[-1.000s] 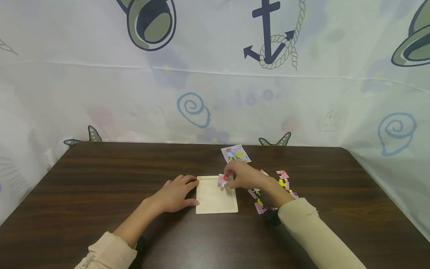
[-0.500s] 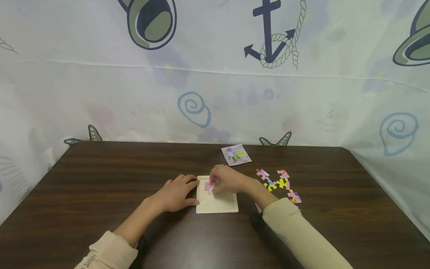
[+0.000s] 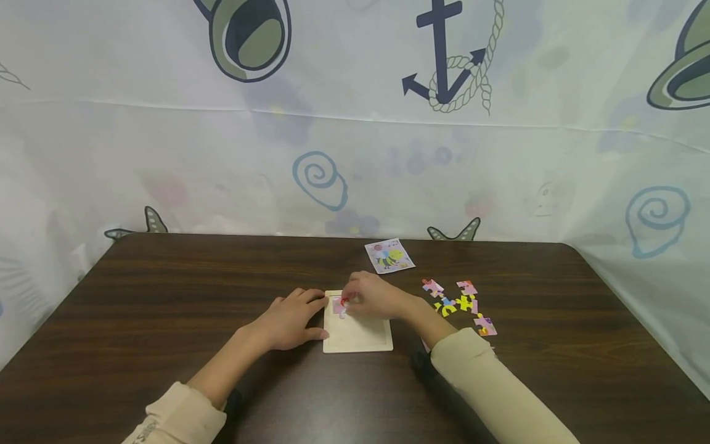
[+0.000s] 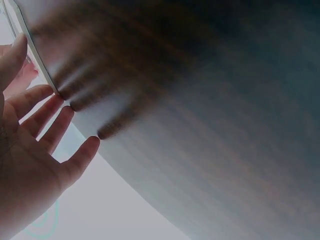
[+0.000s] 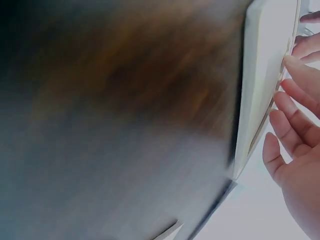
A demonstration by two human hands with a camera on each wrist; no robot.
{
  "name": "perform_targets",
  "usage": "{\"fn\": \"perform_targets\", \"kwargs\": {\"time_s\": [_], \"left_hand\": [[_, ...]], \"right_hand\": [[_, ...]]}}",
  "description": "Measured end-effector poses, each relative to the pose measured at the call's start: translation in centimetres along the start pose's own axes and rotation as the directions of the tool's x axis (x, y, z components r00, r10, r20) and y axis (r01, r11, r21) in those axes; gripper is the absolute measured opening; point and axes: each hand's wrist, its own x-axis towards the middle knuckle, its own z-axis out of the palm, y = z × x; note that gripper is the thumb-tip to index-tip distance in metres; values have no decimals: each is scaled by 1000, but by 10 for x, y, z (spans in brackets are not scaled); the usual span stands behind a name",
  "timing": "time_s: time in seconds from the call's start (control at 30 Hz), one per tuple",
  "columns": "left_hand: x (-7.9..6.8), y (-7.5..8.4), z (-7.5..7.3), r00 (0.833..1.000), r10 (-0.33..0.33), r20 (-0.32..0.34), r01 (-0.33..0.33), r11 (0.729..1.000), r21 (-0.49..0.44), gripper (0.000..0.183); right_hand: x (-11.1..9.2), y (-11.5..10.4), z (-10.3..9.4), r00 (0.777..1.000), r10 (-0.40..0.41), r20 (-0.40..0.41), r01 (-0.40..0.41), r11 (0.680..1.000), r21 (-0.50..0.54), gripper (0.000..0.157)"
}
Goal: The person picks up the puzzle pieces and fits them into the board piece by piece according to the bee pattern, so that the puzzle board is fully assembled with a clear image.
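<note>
A pale wooden puzzle tray [image 3: 357, 338] lies flat on the table. My left hand [image 3: 295, 320] rests at its left side, fingers spread and touching the rim; the left wrist view shows these fingers [image 4: 57, 122] nearly straight. Over the tray's upper left area, my right hand [image 3: 375, 297] pinches a pink jigsaw piece [image 3: 338, 306] with a red detail, its right part covered by the fingers. From the right wrist view, that hand's fingers [image 5: 287, 122] bend down at the tray, and the piece cannot be made out there.
Several loose jigsaw pieces [image 3: 465, 302], pink and yellow, lie right of the tray, some partly behind the right forearm. A square picture card [image 3: 389, 256] with a bee lies beyond the tray. A patterned cloth [image 3: 383, 179] hangs behind the dark wooden table [image 3: 222, 271].
My right hand has carried the pink jigsaw piece leftward across the tray to its upper left area, moving only slightly in the last half second. The left hand has stayed put.
</note>
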Motion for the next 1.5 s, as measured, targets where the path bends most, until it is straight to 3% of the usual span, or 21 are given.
{"fn": "perform_targets", "kwargs": {"time_s": [0.7, 1.5], "left_hand": [[-2, -1, -1, 1000, 7, -12, -7, 1000, 0, 58], [-2, 0, -1, 1000, -2, -4, 2, 1000, -2, 59]], "right_hand": [[6, -2, 2, 994, 111, -2, -111, 994, -4, 14], [5, -7, 2, 988, 156, -9, -156, 987, -49, 16]]}}
